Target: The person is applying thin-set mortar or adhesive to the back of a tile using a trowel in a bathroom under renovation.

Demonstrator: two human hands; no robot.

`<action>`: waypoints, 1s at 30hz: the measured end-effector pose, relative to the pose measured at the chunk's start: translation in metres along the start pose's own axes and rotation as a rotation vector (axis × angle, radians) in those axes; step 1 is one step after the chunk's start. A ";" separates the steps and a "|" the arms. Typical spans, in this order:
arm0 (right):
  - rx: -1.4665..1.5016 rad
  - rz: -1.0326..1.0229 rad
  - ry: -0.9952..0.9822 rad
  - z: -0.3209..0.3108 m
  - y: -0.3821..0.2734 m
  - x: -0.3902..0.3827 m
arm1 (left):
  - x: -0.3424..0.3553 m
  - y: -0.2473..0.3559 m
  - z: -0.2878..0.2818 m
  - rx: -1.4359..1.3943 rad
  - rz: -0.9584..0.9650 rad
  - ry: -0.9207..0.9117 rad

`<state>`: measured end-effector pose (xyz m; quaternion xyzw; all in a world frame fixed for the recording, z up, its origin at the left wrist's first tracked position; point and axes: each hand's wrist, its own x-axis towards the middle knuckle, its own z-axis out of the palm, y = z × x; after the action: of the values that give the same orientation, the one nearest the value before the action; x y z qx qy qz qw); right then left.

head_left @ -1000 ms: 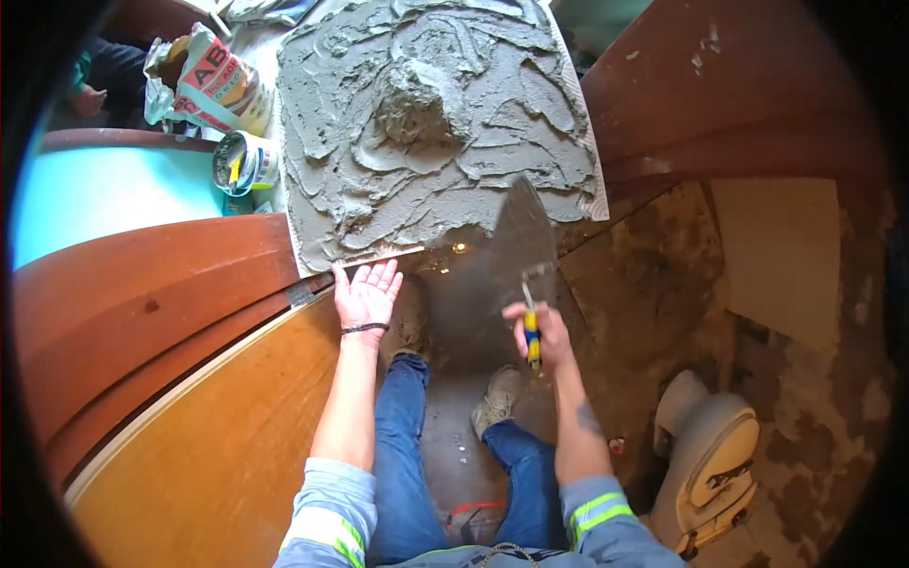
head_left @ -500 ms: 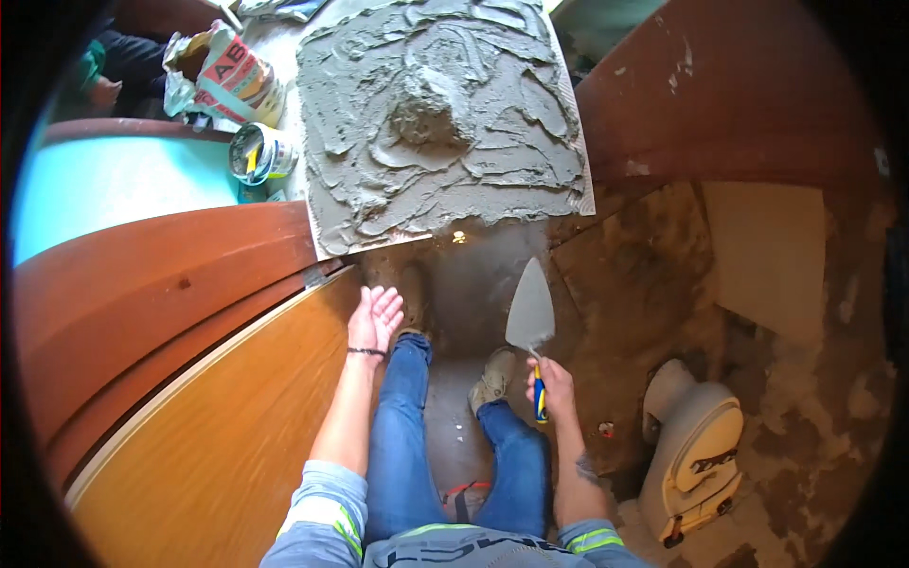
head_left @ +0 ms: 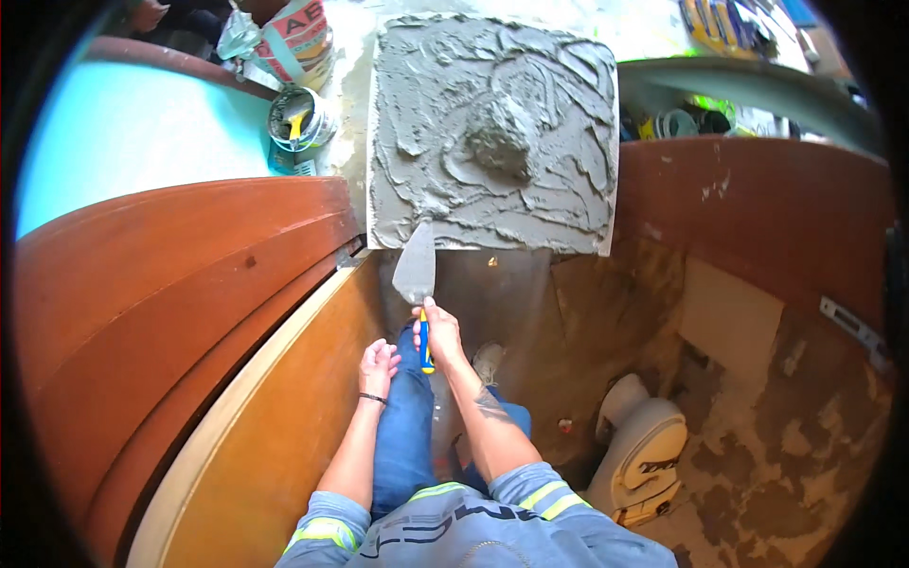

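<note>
My right hand (head_left: 439,333) is closed round the blue and yellow handle of a pointed trowel (head_left: 416,267). The grey blade points away from me, its tip overlapping the near left edge of the mortar in view; I cannot tell whether it touches. Wet grey mortar (head_left: 417,123) covers a large pale square tile, ridged all over, with a lumpy heap right of the middle. Beside the trowel handle, lower and to the left, my left hand (head_left: 380,367) is held with fingers loosely bent and nothing in it.
A bucket (head_left: 301,120) with a yellow-handled brush stands left of the tile, near an opened bag (head_left: 294,43). A wooden door (head_left: 275,417) runs along my left. Brown frames (head_left: 757,189) flank the doorway. A toilet (head_left: 639,445) stands on the stained floor at right.
My right hand has brought the trowel leftward, up to the mortar's near edge. My left hand has dropped slightly and its fingers have curled. The view has shifted, showing more at the right.
</note>
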<state>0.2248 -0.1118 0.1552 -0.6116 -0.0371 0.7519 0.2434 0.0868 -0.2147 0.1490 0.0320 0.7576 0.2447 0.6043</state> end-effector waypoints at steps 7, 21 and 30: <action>-1.720 -0.775 0.307 -0.071 -0.139 -0.006 | 0.030 -0.006 -0.009 0.099 0.191 0.069; -0.870 -0.103 0.263 -0.220 -0.251 0.008 | -0.083 -0.051 -0.034 0.163 0.127 0.136; 0.258 0.108 -0.097 -0.065 -0.170 0.064 | -0.165 -0.135 -0.052 0.179 -0.204 0.308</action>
<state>0.3317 0.0486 0.1416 -0.5394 0.0811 0.7909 0.2773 0.1156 -0.4078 0.2496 -0.0292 0.8590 0.1161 0.4977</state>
